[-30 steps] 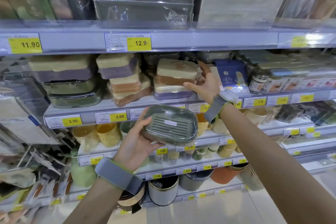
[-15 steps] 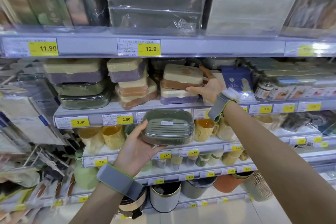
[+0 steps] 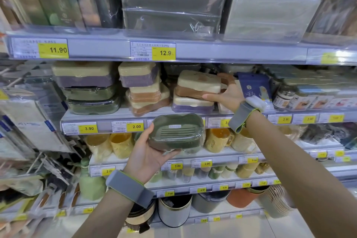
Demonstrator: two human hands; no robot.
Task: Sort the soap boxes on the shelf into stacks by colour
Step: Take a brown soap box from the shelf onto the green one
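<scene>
Nearest the camera, the left hand (image 3: 148, 152) holds a green soap box (image 3: 176, 133) clear of the shelf (image 3: 123, 114), its fingers wrapped under the box and the thumb pressed on the near edge, so the ribbed face tilts toward the viewer. The box hangs in front of the shelf lip, below and to the left of the right-hand fingers.

Farther in, the right hand (image 3: 229, 94) reaches onto the shelf. Its fingers are spread, not clenched: the thumb lies against the front of a brown soap box (image 3: 197, 88) and the other fingers curl behind its right end, so the hold looks begun but not closed. That brown box sits on a purple soap box (image 3: 193, 104), directly under the thumb.

To the left of those fingers leans a mixed stack (image 3: 145, 91) of purple and brown boxes, and farther left again two green boxes (image 3: 92, 98) lie under another purple one (image 3: 85, 75).

The step in hand appears to be lifting the brown box off the purple one. To do it well, close thumb and fingers on the box's short ends, lift straight up so the purple box below is not dragged forward off the lip, and keep clear of the leaning stack. The green box likely belongs at the far-left green pair, where the purple box on top must first come off.
</scene>
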